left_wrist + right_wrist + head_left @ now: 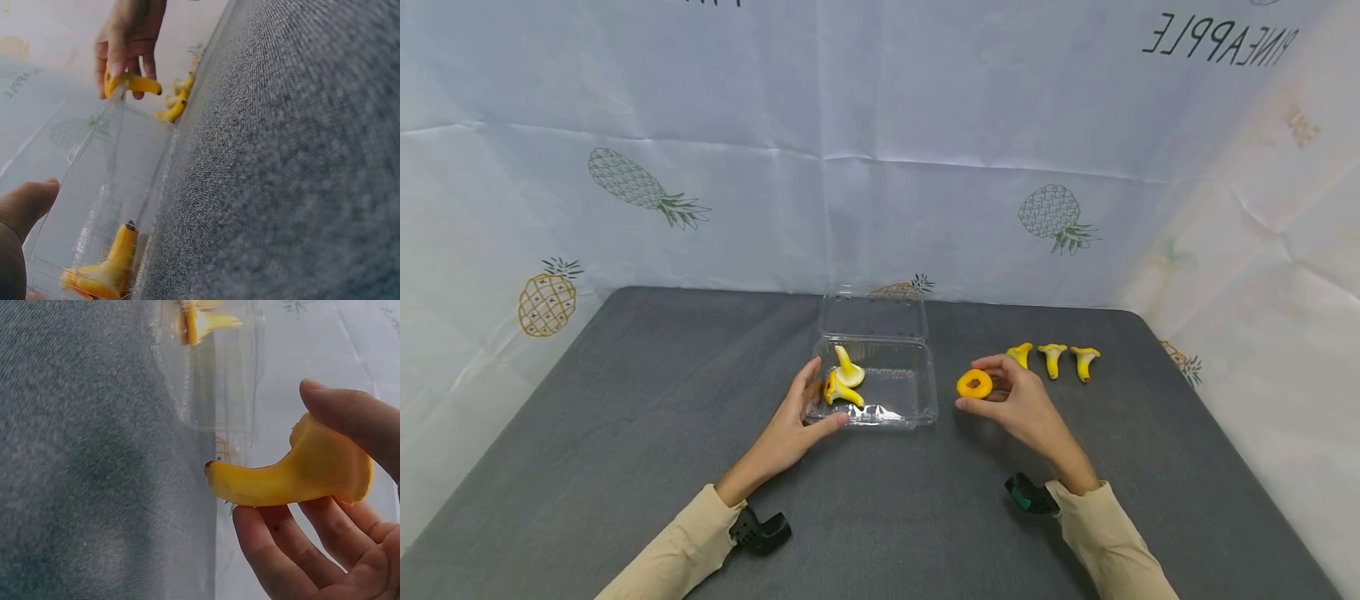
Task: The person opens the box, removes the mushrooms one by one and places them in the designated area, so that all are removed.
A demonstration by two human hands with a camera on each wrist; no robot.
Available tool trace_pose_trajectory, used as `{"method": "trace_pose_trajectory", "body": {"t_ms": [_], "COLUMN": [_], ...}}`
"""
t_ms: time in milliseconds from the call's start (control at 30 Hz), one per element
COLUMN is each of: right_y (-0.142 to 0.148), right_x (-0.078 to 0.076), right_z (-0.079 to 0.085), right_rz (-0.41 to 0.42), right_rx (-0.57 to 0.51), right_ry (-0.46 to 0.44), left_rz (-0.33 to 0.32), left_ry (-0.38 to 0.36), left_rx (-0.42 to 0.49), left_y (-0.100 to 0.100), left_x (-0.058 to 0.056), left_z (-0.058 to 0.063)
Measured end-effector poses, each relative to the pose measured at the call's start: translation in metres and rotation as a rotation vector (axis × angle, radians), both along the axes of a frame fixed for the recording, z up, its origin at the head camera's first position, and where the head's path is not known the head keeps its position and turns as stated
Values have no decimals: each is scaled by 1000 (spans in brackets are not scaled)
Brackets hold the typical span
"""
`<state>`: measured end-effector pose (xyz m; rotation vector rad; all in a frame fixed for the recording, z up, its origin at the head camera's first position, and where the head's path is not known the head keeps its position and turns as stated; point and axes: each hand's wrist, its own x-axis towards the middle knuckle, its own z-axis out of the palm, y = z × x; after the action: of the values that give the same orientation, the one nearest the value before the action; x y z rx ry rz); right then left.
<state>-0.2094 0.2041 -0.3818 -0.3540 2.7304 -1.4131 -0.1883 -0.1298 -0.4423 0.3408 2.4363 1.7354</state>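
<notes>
My right hand (1028, 410) pinches a yellow chanterelle-like mushroom (300, 469) between thumb and fingers, to the right of a clear plastic clamshell box (898, 385). In the head view its round orange cap faces up toward the camera; the right wrist view shows the curved stem from the side. My left hand (788, 437) holds the box's left end, thumb at the front rim and fingers along the far left side. Inside the box, at its left, lie two mushrooms, a paler one (850, 373) behind a yellow one (844, 393).
Three more yellow mushrooms stand in a row at the right, the middle one (1052, 358) beside the outer one (1084, 362). The box's lid (872, 315) lies folded back toward the pineapple-print cloth (880, 208). Everything rests on a dark grey table (880, 517).
</notes>
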Motion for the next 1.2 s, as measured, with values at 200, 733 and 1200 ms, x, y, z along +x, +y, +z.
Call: {"method": "trace_pose_trajectory", "body": {"t_ms": [200, 733, 1200], "right_y": [8, 34, 59], "right_x": [-4, -14, -21], "right_z": [-5, -7, -7], "right_rz": [15, 13, 36], "right_rx": [13, 75, 92], "right_ry": [-8, -121, -249], "left_rz": [-3, 1, 10], "left_ry": [4, 21, 7], "left_rx": [5, 7, 2], "left_y": [0, 1, 0], "left_x": [0, 1, -1], "left_z": [1, 0, -1]}}
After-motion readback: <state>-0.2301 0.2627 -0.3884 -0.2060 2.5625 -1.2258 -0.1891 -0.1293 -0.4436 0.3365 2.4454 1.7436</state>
